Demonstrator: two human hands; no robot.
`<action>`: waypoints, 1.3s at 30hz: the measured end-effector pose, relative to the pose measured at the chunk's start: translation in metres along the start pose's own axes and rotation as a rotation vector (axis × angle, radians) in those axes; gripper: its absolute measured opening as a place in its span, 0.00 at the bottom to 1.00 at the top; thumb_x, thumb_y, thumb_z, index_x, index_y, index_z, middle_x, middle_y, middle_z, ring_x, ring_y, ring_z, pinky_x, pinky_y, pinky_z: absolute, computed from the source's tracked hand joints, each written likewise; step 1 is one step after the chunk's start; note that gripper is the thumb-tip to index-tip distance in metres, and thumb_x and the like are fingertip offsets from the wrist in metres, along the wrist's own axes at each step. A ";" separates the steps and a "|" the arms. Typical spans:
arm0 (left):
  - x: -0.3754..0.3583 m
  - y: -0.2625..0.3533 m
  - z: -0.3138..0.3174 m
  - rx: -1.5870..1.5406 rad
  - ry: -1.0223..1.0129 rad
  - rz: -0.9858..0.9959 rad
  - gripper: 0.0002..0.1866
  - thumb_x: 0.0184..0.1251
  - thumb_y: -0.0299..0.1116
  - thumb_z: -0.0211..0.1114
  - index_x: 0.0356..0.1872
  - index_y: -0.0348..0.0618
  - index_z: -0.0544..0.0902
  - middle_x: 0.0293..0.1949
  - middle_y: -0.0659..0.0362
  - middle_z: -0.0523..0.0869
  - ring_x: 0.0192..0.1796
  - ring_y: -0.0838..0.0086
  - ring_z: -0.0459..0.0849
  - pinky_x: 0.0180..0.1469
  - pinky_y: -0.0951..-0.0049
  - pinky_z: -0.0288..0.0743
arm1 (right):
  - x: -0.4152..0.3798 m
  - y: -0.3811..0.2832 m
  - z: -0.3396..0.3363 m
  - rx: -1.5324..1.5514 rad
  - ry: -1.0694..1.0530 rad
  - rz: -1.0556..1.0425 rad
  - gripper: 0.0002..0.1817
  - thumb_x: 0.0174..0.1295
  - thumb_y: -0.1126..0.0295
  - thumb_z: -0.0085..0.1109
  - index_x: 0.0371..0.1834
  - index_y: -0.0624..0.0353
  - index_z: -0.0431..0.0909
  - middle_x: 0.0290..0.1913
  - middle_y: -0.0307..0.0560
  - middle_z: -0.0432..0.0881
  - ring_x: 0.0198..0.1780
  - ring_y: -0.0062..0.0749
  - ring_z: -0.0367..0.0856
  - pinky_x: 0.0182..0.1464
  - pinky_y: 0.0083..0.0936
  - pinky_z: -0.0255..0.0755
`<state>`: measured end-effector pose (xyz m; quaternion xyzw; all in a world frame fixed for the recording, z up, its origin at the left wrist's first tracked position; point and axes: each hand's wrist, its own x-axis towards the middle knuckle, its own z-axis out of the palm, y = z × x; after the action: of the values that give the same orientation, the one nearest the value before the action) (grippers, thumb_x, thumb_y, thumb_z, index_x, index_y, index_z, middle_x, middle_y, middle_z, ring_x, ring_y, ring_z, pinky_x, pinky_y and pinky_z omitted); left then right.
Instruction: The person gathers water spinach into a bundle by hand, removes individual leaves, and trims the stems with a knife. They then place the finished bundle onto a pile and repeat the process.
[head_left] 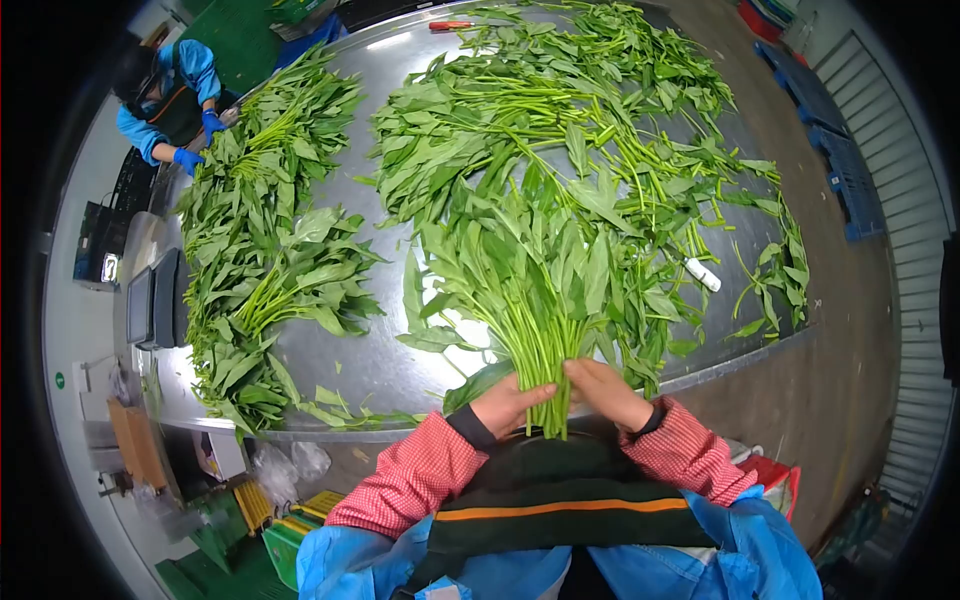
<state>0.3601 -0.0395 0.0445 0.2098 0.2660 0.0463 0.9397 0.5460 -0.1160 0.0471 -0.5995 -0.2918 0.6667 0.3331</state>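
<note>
A bunch of leafy greens that look like water spinach [540, 315] stands up before me at the table's near edge, leaves pointing away and stem ends toward my body. My left hand [508, 405] is closed around the lower stems, thumb across the front. At the other side of the same stems, my right hand [607, 394] grips with bent fingers, partly hidden behind the bunch. Beyond them a large heap of the same greens [480, 125] covers the metal table [375, 190]. A white-handled tool [703, 274] lies among loose stems to the right.
More greens [270, 270] lie in a row along the table's left side. A co-worker's blue-gloved hands [188, 160] touch the far end of that row. A red-handled tool [452, 25] rests at the far edge. Blue pallets [845, 180] stand on the floor at right.
</note>
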 end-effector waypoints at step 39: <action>-0.016 -0.040 -0.005 -0.371 0.171 -0.033 0.25 0.72 0.42 0.48 0.68 0.48 0.66 0.58 0.53 0.76 0.61 0.59 0.75 0.65 0.53 0.67 | 0.035 -0.052 0.020 -0.775 0.525 -0.523 0.14 0.58 0.59 0.61 0.29 0.61 0.78 0.24 0.54 0.81 0.28 0.49 0.81 0.29 0.41 0.72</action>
<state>0.3430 -0.0772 0.0315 0.0237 0.3350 0.0966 0.9370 0.5290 -0.0561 0.0688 -0.7323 -0.5632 0.2326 0.3041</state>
